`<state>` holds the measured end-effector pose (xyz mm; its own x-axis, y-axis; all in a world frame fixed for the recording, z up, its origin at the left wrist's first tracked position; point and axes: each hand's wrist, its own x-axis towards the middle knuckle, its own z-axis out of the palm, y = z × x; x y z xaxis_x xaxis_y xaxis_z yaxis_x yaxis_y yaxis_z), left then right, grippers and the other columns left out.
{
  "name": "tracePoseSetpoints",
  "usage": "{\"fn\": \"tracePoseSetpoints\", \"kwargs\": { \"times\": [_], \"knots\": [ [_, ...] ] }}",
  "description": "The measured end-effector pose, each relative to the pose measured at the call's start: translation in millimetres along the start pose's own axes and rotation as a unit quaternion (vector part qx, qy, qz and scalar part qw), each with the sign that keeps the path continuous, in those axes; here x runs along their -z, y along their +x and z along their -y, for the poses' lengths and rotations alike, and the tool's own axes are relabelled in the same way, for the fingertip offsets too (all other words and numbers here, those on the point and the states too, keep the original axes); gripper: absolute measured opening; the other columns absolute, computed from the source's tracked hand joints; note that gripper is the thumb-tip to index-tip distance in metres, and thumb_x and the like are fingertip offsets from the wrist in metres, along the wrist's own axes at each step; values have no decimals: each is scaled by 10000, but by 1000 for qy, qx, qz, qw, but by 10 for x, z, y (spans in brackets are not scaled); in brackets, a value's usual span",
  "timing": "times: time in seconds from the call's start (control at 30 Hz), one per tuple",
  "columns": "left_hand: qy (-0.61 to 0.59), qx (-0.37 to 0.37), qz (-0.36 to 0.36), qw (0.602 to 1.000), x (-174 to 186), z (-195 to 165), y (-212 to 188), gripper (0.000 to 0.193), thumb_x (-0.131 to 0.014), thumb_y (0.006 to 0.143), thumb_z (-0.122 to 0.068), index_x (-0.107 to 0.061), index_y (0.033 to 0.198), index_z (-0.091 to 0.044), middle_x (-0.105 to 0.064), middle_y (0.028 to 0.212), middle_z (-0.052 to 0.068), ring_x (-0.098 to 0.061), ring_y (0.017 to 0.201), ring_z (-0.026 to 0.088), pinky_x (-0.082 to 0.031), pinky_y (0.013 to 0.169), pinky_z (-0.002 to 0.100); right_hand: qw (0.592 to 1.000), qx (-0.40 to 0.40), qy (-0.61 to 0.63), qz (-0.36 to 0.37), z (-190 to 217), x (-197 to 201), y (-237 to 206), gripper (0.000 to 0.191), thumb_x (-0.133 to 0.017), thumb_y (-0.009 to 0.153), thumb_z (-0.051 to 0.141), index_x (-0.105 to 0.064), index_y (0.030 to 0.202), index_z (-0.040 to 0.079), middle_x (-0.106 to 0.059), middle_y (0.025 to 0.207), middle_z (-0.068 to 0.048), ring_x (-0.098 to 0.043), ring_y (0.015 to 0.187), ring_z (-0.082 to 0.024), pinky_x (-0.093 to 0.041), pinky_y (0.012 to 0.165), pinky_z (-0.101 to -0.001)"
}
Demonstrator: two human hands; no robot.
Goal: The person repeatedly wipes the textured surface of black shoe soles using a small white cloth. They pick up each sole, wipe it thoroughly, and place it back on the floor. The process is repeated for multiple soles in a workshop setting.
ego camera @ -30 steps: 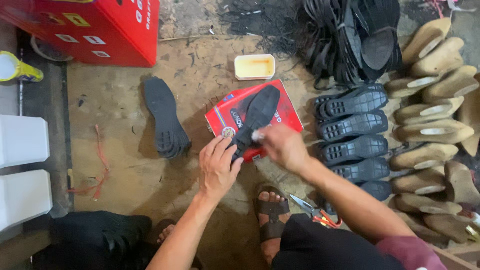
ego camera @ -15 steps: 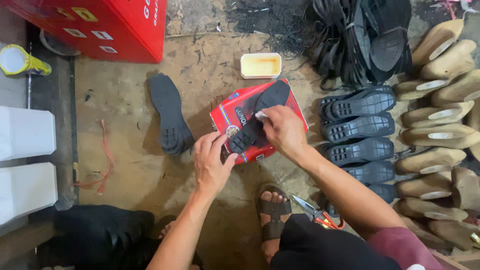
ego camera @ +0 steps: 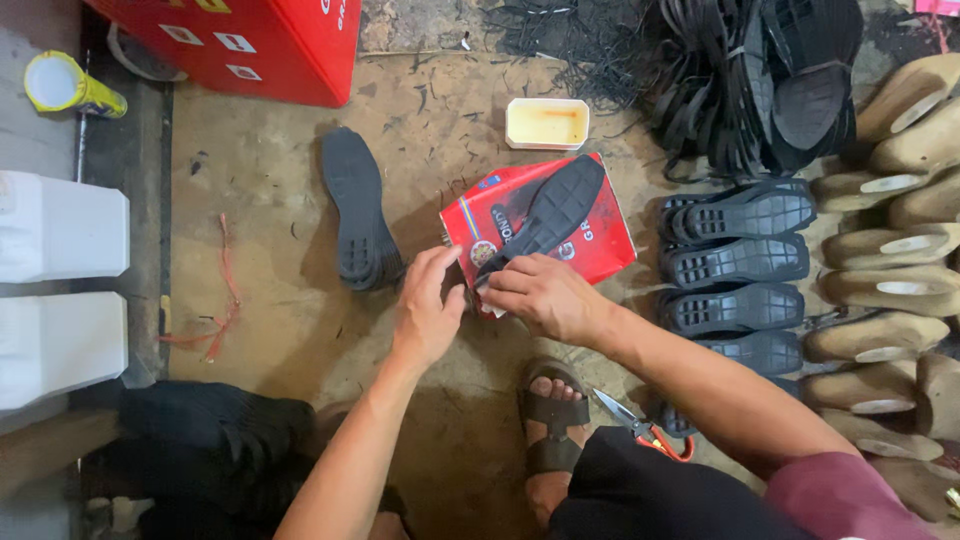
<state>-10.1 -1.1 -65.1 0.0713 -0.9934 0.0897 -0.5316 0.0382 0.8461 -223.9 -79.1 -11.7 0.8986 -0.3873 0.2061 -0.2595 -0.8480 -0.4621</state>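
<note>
A black rubber shoe sole (ego camera: 548,214) lies slanted across a flat red box (ego camera: 600,240) on the dirt floor. My right hand (ego camera: 540,295) presses a small pale cloth onto the sole's near end. My left hand (ego camera: 428,312) rests beside it, fingers bent against the near left corner of the red box and the sole's heel. A second black sole (ego camera: 358,210) lies alone on the floor to the left.
A shallow cream tub of glue (ego camera: 546,122) sits behind the box. Rows of black soles (ego camera: 738,255) and tan shoe lasts (ego camera: 880,290) line the right. Red-handled scissors (ego camera: 645,432) lie by my sandalled foot (ego camera: 552,420). A red crate (ego camera: 250,40) stands at the back left, with white blocks (ego camera: 60,230) at the left edge.
My right hand has slid along the sole from its middle toward the near end. My left hand stayed at the box's corner. The camera has shifted slightly.
</note>
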Motion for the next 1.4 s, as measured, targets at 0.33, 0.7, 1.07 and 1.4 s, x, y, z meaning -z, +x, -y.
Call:
{"fn": "tracePoseSetpoints", "kwargs": {
  "times": [0.33, 0.7, 1.07, 1.4],
  "knots": [
    [-9, 57, -8, 998, -98, -85, 84, 549, -761, 777, -58, -609, 1304, -85, -557, 1277, 132, -580, 1212, 321, -475, 1039, 400, 997, -41, -66, 3, -116, 287, -239, 418, -713, 712, 103, -711, 1129, 91, -687, 1061, -46, -644, 964, -267, -496, 802, -412],
    [-6, 64, -6, 998, -106, -96, 74, 522, -749, 776, -65, -626, 1283, -95, -546, 1277, 126, -570, 1212, 327, -475, 1032, 415, 946, -255, -148, -136, -426, 230, -423, 230, -745, 829, 75, -700, 1048, 128, -654, 910, -79, -647, 855, -314, -526, 757, -458],
    [8, 73, -4, 997, -142, -114, 64, 514, -743, 770, -60, -630, 1269, -99, -539, 1288, 137, -566, 1214, 337, -479, 1024, 420, 920, -379, -58, -83, -789, 560, -57, 159, -611, 1014, 183, -678, 873, 153, -650, 747, -58, -681, 749, -231, -522, 711, -404],
    [12, 60, -14, 998, -154, -114, 59, 501, -742, 766, -50, -643, 1255, -91, -548, 1257, 136, -577, 1187, 336, -485, 1005, 417, 927, -223, -225, -201, -1012, 639, -102, 140, -727, 826, 98, -693, 961, 111, -641, 866, -116, -640, 782, -358, -496, 674, -482]
  ]
}}
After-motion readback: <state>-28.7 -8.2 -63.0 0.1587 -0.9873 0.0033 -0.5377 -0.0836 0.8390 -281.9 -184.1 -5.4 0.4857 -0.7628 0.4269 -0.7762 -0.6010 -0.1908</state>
